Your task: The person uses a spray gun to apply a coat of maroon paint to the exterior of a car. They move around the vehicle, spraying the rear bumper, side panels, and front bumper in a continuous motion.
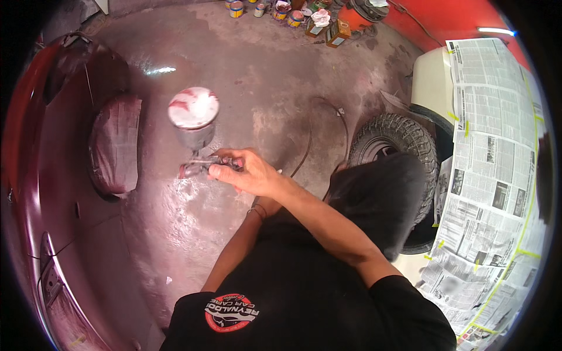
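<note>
Roughly midway between the dark red car body (55, 193) on the left and the tyre (404, 131) on the right, the spray gun (198, 167) is held above the concrete floor (252, 76). Floor stretches from the gun to the car body's edge, so the nozzle end stands well apart from the panel; on the other side, the bent knee (380, 199) in dark cloth partly covers the tyre, leaving little room there. The right hand (249, 172) has its fingers wrapped round the gun's handle. Lower down, the left hand (270, 205) is mostly hidden beneath the right forearm, and I cannot tell whether its fingers are spread or holding anything.

Along the floor's far edge stand small paint cans (236, 10), cardboard boxes (338, 33) and an orange bucket (360, 14), near a red wall (424, 20). A thin hose (310, 143) loops over the floor near the tyre.

The floor is mottled grey with a pinkish cast, glossy in patches. The gun's round cup (196, 137) carries a white lid (194, 108) smeared red. Wrinkled masking (117, 146) covers a wheel on the car body; the tyre has chunky tread, and newspaper sheets (492, 158) with yellow-green tape cover the right-hand vehicle.
</note>
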Motion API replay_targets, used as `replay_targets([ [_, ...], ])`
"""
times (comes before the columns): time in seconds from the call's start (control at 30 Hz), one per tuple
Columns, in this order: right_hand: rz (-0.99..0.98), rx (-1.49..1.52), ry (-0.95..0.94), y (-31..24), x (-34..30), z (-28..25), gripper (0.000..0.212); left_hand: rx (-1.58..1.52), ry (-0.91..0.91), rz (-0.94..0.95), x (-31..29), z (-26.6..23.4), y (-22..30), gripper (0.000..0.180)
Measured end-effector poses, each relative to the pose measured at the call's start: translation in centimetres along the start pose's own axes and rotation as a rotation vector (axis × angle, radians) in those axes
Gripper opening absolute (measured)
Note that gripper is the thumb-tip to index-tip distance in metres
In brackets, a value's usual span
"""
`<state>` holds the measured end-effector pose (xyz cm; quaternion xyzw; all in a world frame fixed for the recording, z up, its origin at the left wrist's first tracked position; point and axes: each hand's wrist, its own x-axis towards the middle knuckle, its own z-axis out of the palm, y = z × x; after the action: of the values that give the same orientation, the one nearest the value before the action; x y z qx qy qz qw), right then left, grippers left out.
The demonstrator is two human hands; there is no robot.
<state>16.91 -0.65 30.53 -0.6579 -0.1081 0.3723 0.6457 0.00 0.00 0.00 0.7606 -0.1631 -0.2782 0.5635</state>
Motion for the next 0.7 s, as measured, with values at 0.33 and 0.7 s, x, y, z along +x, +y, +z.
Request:
replay_targets([
  [0.33, -0.068, -0.194, -0.398, -16.8, -3.5, -7.0, 0.067, -1.010, 0.341, 0.277, -1.4, -22.2, 23.1, 0.079],
  [0.7, -0.350, -0.064, -0.605, -27.7, -15.6, -10.3, 0.062, -0.971, 0.538, 0.758, -2.8, -21.9, 52.5, 0.062],
])
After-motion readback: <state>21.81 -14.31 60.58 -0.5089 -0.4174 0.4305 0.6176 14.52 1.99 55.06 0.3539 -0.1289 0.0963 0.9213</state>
